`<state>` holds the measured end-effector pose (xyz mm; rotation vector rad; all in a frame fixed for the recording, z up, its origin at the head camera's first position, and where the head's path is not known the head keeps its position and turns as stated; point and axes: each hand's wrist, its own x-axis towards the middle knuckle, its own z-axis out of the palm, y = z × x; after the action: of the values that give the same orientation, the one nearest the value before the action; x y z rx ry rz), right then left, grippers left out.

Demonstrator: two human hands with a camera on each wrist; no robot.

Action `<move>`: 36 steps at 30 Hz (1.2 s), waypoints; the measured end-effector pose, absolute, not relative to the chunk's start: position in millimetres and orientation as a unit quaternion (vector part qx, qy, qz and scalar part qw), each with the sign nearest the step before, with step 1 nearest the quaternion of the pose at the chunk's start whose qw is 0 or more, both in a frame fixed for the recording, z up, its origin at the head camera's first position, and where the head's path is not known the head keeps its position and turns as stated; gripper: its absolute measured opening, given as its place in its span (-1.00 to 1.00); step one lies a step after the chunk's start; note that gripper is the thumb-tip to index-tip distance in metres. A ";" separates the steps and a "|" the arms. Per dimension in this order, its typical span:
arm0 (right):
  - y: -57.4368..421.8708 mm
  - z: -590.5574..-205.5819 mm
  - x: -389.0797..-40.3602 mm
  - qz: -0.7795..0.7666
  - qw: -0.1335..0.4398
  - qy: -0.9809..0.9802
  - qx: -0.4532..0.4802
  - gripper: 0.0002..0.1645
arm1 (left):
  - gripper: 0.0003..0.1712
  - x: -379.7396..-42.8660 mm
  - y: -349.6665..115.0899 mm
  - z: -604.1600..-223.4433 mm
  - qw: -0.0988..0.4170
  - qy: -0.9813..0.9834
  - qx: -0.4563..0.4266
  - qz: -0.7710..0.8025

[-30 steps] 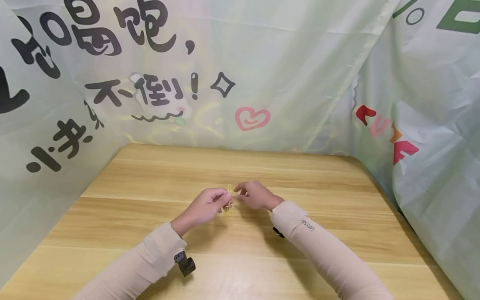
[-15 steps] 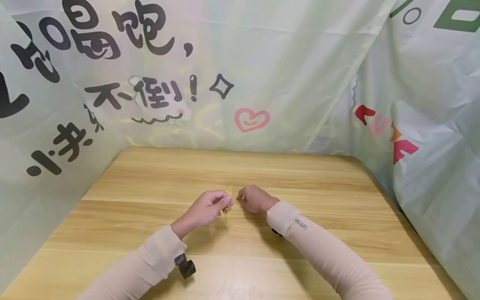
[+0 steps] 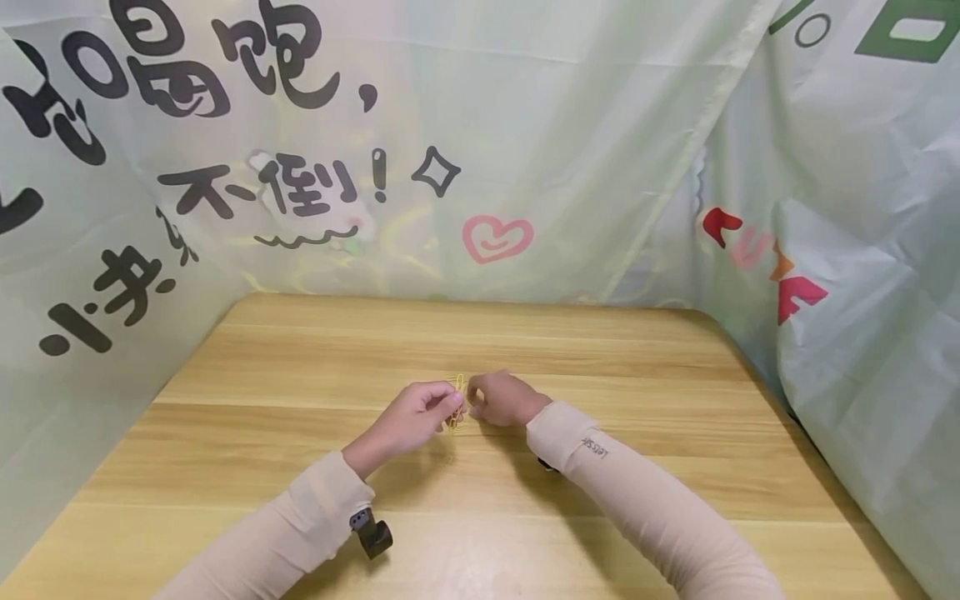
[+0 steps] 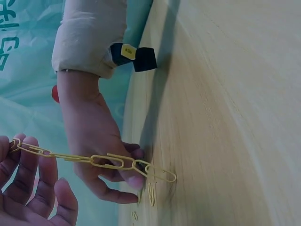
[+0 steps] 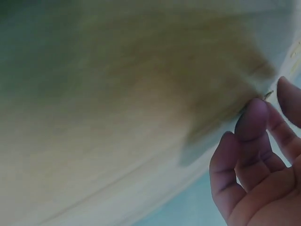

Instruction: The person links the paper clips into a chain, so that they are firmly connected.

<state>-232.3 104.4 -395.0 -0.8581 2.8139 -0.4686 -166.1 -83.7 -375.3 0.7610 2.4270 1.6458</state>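
Observation:
My left hand (image 3: pixel 417 412) pinches one end of a chain of linked yellow paper clips (image 3: pixel 459 383) between thumb and fingertips, above the table. In the left wrist view the chain (image 4: pixel 106 161) stretches rightward in front of my right hand (image 4: pixel 101 146). My right hand (image 3: pixel 510 397) is just right of the chain, thumb and index finger curved and apart. Loose yellow paper clips (image 4: pixel 151 194) lie on the table by its fingertips. The right wrist view shows a small metallic tip (image 5: pixel 269 95) beside the fingers; whether they touch it is unclear.
The wooden table (image 3: pixel 480 517) reaches back to a pale printed curtain (image 3: pixel 570 167), which also hangs at both sides. A black wrist camera (image 3: pixel 371 533) sits on the left sleeve. More yellow clips (image 5: pixel 295 52) appear blurred at the right wrist view's edge.
My right hand lowers toward the table, its fingers drawing together, then shifts left toward the chain with thumb and index apart. My left hand keeps its pinch on the chain and hardly moves.

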 end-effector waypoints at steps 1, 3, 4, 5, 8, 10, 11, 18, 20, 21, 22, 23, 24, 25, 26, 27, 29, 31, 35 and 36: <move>102.5 -394.9 -232.1 -0.154 0.080 0.941 -0.290 -0.90 | -0.70 -166.1 -84.3 -375.1 0.054 0.800 0.251 0.541; 98.9 -394.8 -232.0 -0.148 0.077 0.942 -0.292 -0.93 | -0.70 -165.8 -85.5 -374.7 0.052 0.801 0.252 0.540; 97.2 -394.3 -231.7 -0.147 0.077 0.942 -0.292 -0.92 | -0.70 -165.6 -86.0 -374.4 0.051 0.802 0.252 0.540; 95.9 -394.3 -231.8 -0.145 0.076 0.942 -0.292 -0.90 | -0.70 -165.3 -86.6 -373.9 0.050 0.803 0.252 0.538; 93.5 -393.8 -232.0 -0.133 0.083 0.946 -0.285 -0.87 | -0.69 -164.5 -87.3 -373.2 0.049 0.803 0.251 0.538; 93.0 -394.0 -232.2 -0.123 0.091 0.948 -0.280 -0.84 | -0.69 -164.2 -87.6 -373.4 0.048 0.803 0.252 0.538; 92.9 -393.9 -232.2 -0.120 0.097 0.949 -0.277 -0.83 | -0.69 -164.2 -87.6 -373.5 0.048 0.803 0.251 0.538; 99.2 -389.6 -229.8 -0.151 0.119 0.940 -0.283 -0.79 | -0.72 -163.7 -87.9 -374.3 0.052 0.802 0.242 0.543; 102.6 -387.5 -229.5 -0.178 0.113 0.933 -0.292 -0.81 | -0.73 -164.0 -88.1 -374.4 0.052 0.801 0.241 0.546; 104.5 -386.8 -229.3 -0.193 0.107 0.929 -0.298 -0.83 | -0.73 -164.1 -88.3 -374.3 0.052 0.800 0.241 0.547; 106.9 -385.7 -229.0 -0.208 0.101 0.923 -0.307 -0.85 | -0.73 -164.2 -88.1 -374.5 0.053 0.799 0.242 0.548; 109.4 -385.0 -228.6 -0.222 0.093 0.917 -0.319 -0.86 | -0.72 -164.3 -87.7 -374.6 0.054 0.798 0.243 0.548; 112.0 -384.2 -228.3 -0.237 0.085 0.909 -0.333 -0.85 | -0.72 -164.7 -87.6 -374.9 0.056 0.798 0.244 0.549; 114.1 -383.3 -227.9 -0.253 0.077 0.901 -0.345 -0.82 | -0.72 -164.9 -87.6 -375.3 0.058 0.797 0.244 0.549; 116.1 -382.5 -227.4 -0.268 0.071 0.892 -0.356 -0.81 | -0.72 -165.0 -87.1 -375.3 0.059 0.798 0.244 0.548; 118.1 -381.7 -226.8 -0.282 0.069 0.886 -0.362 -0.79 | -0.72 -165.0 -86.9 -375.2 0.060 0.797 0.245 0.549; 121.7 -379.2 -224.9 -0.305 0.067 0.875 -0.369 -0.77 | -0.72 -165.5 -86.6 -375.7 0.062 0.796 0.248 0.549; 125.1 -376.7 -222.3 -0.329 0.069 0.868 -0.366 -0.76 | -0.71 -165.8 -86.3 -376.1 0.062 0.795 0.250 0.549; 130.5 -372.0 -216.1 -0.377 0.070 0.851 -0.358 -0.68 | -0.70 -166.3 -87.0 -378.3 0.059 0.795 0.257 0.546; 131.3 -371.2 -214.5 -0.391 0.072 0.845 -0.357 -0.67 | -0.69 -165.8 -87.4 -378.7 0.061 0.795 0.257 0.545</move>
<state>-214.5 131.3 -371.2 -1.0742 2.5405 -1.1740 -165.8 -87.4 -378.7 0.7786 2.4070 1.6502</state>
